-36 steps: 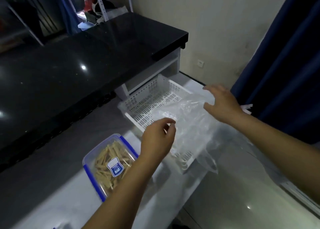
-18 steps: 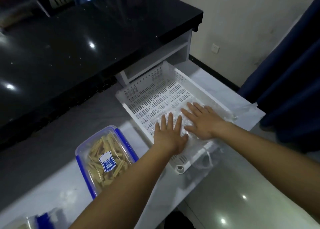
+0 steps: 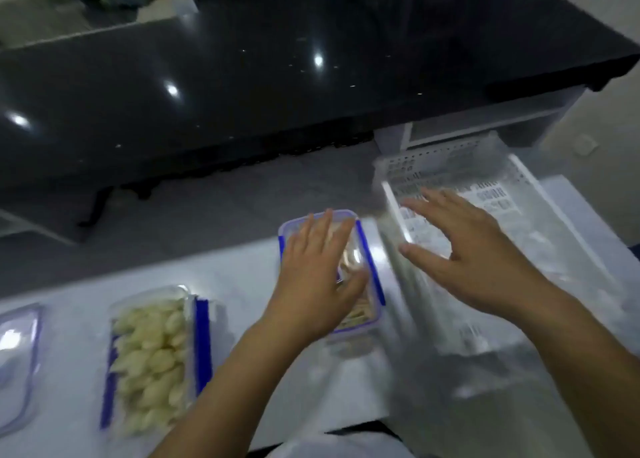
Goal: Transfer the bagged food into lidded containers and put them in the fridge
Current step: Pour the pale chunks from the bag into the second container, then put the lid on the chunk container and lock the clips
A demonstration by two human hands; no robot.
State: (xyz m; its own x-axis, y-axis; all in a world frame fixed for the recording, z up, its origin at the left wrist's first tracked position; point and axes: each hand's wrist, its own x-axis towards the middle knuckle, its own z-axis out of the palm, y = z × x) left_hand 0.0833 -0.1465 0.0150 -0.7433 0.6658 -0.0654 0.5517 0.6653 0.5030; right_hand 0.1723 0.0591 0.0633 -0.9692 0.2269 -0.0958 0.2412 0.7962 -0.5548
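We saw the left hand (image 3: 313, 281), fingers straight, over the blue-clipped clear plastic container of pale sticks (image 3: 367, 277) on the white counter (image 3: 242, 284). At its three o'clock, the right hand (image 3: 474, 256) hovered spread above the white slotted plastic basket (image 3: 519, 187). At eight o'clock sat a clear tub of pale dumpling-like pieces (image 3: 149, 357).
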